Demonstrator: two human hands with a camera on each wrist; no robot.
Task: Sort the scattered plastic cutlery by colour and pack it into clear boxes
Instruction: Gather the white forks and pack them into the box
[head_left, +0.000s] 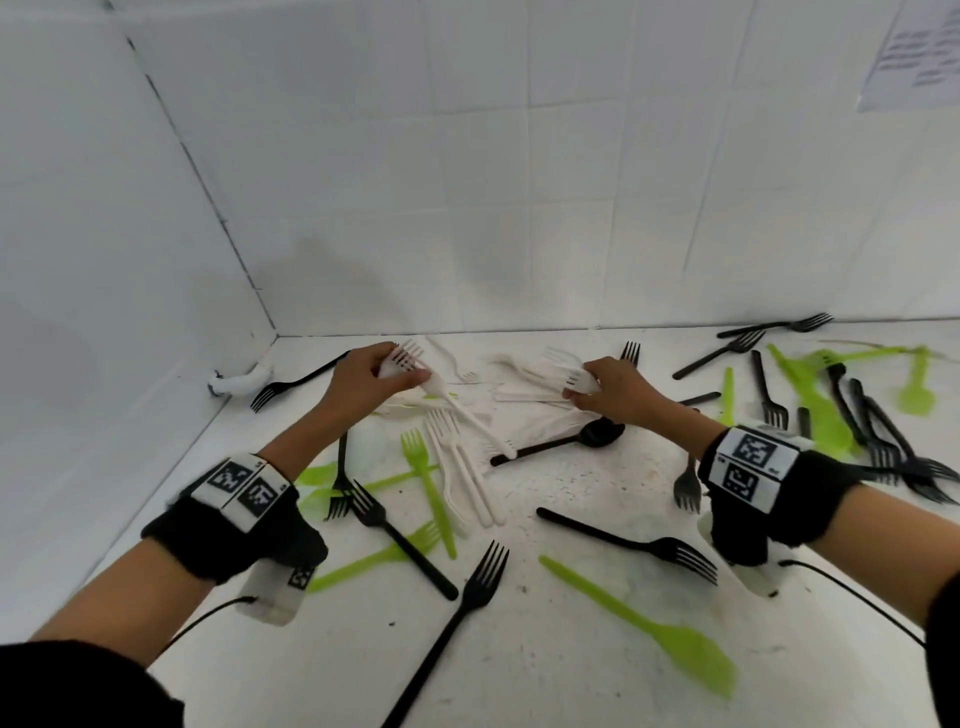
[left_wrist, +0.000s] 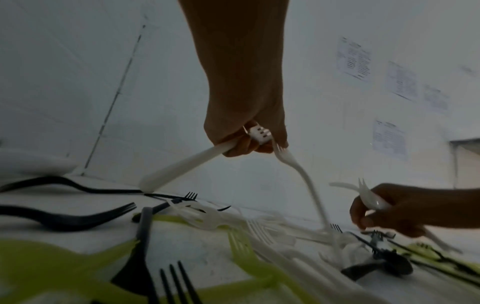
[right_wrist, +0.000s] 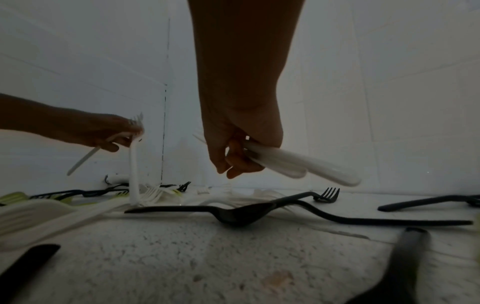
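Observation:
White, black and green plastic cutlery lies scattered on the white table (head_left: 571, 675). My left hand (head_left: 371, 376) grips white forks (head_left: 410, 364) near their heads; one handle (left_wrist: 182, 168) slants down left, another fork (left_wrist: 306, 181) hangs with its end on the pile. My right hand (head_left: 610, 392) holds a bundle of white forks (head_left: 576, 382), handles (right_wrist: 306, 166) sticking out to the right in the right wrist view. Between the hands lies a heap of white cutlery (head_left: 519, 387). Three white forks (head_left: 462, 467) lie side by side in the middle. No clear box is in view.
Black forks (head_left: 878, 441) and green pieces (head_left: 815, 400) crowd the right side. A black spoon (head_left: 561, 441) lies under my right hand. Green forks (head_left: 428, 483), black forks (head_left: 400, 540) and a green spoon (head_left: 644, 623) lie nearer me. Tiled walls close the back and left.

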